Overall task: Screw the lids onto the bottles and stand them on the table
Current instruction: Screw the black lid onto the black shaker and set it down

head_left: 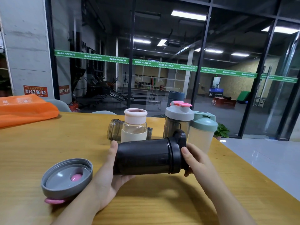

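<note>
Because it carries everything, the yellow wooden desk (40, 148) comes first: flat and roomy, so a capped bottle should stand steady on it. Above it, held horizontally between both hands, is the black shaker bottle (142, 157), base to the left and black lid (176, 154) to the right. It looks like stiff, smooth plastic, probably empty and light, slippery if gripped loosely. The left hand (105, 174) cups the base end, fingers curled under and thumb up against the near side; that wide wall is the best place to brace it. The right hand (194, 159) wraps the lid's rim, thumb on top, the natural spot for twisting. Whether the lid is fully tight I cannot tell.

Behind stand the grey-lidded shaker (177, 122), the green-lidded shaker (203, 130) and the pink-capped glass bottle (134, 125), the last likely fragile. An open smoky bottle (114, 129) lies on its side. Near left, the loose grey lid (67, 177) rests upside down.
</note>
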Demonstrator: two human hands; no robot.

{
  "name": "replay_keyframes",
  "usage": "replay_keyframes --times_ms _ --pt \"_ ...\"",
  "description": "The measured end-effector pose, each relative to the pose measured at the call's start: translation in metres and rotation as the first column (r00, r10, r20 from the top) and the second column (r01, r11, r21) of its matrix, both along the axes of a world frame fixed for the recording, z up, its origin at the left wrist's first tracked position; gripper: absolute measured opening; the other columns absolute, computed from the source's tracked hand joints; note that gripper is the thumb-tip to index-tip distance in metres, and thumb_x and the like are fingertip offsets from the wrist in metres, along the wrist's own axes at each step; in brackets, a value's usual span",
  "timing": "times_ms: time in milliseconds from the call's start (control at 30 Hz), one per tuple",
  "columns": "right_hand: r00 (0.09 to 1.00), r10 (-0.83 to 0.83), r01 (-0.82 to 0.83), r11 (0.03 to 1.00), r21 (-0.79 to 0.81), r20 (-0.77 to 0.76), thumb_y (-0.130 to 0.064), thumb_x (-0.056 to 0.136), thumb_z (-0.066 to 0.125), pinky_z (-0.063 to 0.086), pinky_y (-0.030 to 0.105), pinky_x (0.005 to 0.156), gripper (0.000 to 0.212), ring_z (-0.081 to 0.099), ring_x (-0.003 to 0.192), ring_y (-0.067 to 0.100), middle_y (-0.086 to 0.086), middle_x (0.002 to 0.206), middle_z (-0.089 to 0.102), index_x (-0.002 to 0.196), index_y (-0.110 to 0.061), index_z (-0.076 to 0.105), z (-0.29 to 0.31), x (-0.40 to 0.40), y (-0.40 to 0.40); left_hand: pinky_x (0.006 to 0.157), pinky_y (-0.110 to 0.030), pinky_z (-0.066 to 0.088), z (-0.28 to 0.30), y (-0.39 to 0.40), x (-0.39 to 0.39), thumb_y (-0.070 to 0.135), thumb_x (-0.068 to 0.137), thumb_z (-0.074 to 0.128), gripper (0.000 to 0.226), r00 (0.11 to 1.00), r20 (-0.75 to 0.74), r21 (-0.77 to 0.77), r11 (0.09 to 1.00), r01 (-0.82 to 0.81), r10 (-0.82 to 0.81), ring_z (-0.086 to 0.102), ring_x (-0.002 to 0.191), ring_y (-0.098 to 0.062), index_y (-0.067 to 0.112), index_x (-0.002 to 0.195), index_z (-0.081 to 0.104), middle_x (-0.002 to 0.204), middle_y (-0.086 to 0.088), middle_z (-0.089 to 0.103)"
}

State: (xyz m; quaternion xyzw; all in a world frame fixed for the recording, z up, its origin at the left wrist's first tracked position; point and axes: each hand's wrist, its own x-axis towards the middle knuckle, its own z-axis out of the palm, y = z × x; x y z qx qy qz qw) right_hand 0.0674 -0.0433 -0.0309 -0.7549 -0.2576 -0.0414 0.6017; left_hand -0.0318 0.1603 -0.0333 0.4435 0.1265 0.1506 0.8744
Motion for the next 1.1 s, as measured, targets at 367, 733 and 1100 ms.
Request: replay_keyframes --times_ms 367,733,1100 --pt "0.995 -0.1 0.097 0.992 0.078 0.026 -0.04 0.091 0.056 0.041 0.014 0.053 0.024 0.056 0.059 0.0 -0.008 0.072 0.066 0.092 -0.02 0.069 0.0 0.002 -0.001 0.082 -0.04 0.045 -0.004 0.003 0.0 0.04 0.07 0.062 0.05 1.0 -0.007 0.176 0.984 0.022 -0.021 0.055 0.099 -0.031 0.012 0.111 0.059 0.111 -0.019 0.062" --pt "0.974 -0.173 0.171 0.985 -0.022 -0.146 -0.051 0.093 0.045 0.041 0.027 0.041 0.051 0.058 0.054 0.022 0.008 0.064 0.057 0.089 -0.002 0.061 0.002 0.002 0.0 0.084 -0.041 0.049 -0.013 0.013 0.007 0.011 0.063 0.062 0.057 0.991 0.082 0.162 0.983 0.091 -0.106 0.059 0.107 -0.03 0.016 0.119 0.063 0.109 -0.012 0.07" --pt "0.99 -0.134 0.137 0.98 0.142 -0.029 -0.033 0.093 0.053 0.049 0.029 0.042 0.024 0.059 0.05 0.008 0.003 0.069 0.063 0.087 -0.014 0.065 0.006 -0.003 0.004 0.107 -0.046 0.039 -0.01 0.01 0.007 0.048 0.083 0.054 0.059 0.987 0.104 0.122 0.987 0.109 -0.122 0.059 0.118 -0.028 0.014 0.131 0.052 0.125 -0.013 0.064"
